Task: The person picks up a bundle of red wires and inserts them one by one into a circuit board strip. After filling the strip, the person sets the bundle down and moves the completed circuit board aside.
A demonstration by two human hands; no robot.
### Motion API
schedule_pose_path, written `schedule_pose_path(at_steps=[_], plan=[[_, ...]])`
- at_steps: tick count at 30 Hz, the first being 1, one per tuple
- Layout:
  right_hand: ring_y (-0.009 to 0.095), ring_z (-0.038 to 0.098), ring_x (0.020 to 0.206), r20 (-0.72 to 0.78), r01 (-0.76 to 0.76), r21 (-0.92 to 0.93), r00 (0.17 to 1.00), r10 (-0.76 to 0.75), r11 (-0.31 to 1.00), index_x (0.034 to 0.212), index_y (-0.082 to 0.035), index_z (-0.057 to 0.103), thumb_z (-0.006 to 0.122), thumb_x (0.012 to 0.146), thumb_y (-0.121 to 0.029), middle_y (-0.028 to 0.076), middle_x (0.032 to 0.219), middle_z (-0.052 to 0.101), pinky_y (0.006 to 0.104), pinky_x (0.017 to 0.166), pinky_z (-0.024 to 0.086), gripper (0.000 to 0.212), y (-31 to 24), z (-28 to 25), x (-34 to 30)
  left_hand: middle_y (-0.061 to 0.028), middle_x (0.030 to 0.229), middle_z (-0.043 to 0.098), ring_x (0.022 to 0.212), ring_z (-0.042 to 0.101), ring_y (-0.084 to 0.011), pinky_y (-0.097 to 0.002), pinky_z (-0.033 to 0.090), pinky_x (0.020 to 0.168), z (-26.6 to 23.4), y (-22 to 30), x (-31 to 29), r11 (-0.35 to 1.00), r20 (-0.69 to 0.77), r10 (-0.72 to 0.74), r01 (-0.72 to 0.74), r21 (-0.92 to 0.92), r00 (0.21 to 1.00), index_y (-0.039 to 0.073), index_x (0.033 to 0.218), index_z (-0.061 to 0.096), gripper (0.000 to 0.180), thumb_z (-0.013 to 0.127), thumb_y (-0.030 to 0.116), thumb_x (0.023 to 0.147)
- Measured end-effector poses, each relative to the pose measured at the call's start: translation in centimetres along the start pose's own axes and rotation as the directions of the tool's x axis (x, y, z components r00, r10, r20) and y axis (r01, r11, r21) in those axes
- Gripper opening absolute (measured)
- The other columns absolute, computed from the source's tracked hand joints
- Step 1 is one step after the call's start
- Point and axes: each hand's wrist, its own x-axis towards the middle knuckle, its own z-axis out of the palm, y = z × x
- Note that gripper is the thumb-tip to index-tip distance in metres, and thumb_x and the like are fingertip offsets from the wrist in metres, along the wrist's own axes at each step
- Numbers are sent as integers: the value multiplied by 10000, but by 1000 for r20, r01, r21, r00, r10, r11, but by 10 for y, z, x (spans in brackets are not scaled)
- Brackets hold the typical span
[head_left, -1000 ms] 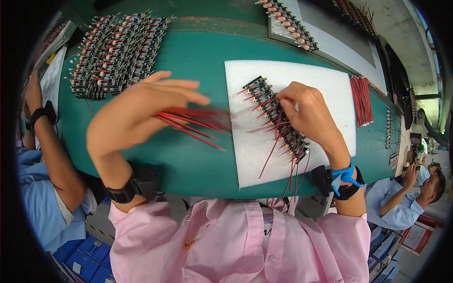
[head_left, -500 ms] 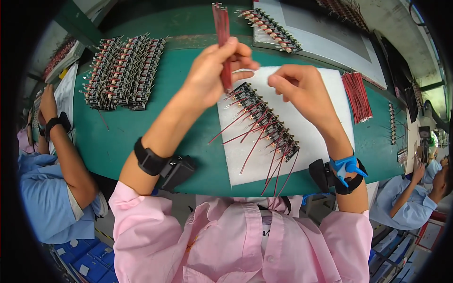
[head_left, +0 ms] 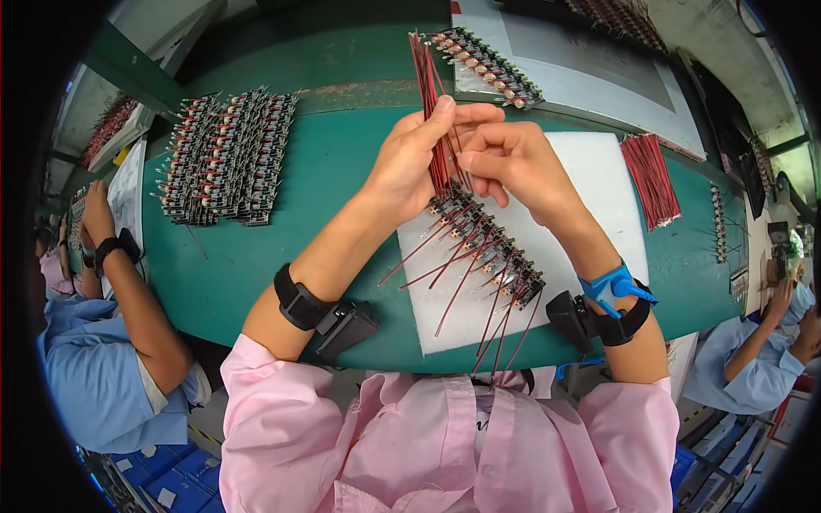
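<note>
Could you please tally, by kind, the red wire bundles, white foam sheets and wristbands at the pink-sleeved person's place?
Red wire bundles: 2 (one in the left hand)
White foam sheet: 1
Black wristbands: 2
Blue wristband: 1
Total: 6

Green table (head_left: 333, 162) across middle, back edge scuffed. Green post (head_left: 130, 67) slanting at 10 o'clock. Grey panel (head_left: 590, 56) with pale frame, between 1 and 2 o'clock. White paper (head_left: 131, 192) between 9 and 10. Co-worker (head_left: 120, 368) in blue shirt at 8 o'clock, black band (head_left: 109, 248) at wrist. Second co-worker (head_left: 727, 372), also in blue, at 4 o'clock. Blue bins (head_left: 175, 479) between 7 and 8.
</note>
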Motion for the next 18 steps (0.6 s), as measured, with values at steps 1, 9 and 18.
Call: schedule_pose_path(at_steps=[1, 9, 18], plan=[[58, 386, 367, -12, 8, 20, 1000, -8, 1000, 646, -10, 513, 532, 739, -78, 40, 501, 492, 187, 340, 266, 117, 2, 0, 1, -161, 1079, 498, 845, 564, -220, -336, 465, 748, 0, 1, 0, 1000, -23, 11, -11, 0, 1000, -61, 1048, 452, 441, 288, 319, 897], [79, 427, 383, -54, 23, 182, 998, -14, 983, 707, -6, 509, 528, 772, -97, 56, 534, 517, 186, 367, 322, 114, -5, -7, -7, -34, 652, 498, 499, 434, -99, -260, 403, 494, -37, 9, 0, 968, -257, 219, -242, -60, 941, -26, 876, 513, 346, 391, 298, 872], [91, 471, 457, -183, 128, 252, 980, -82, 959, 762, -13, 500, 515, 785, -94, 56, 635, 545, 203, 520, 410, 86, 1, -8, -7, 55, 500, 352, 455, 295, -40, -228, 231, 418, -2, 16, -7, 743, 10, -35, 20, 669, 999, 13, 695, 531, 242, 552, 249, 742]])
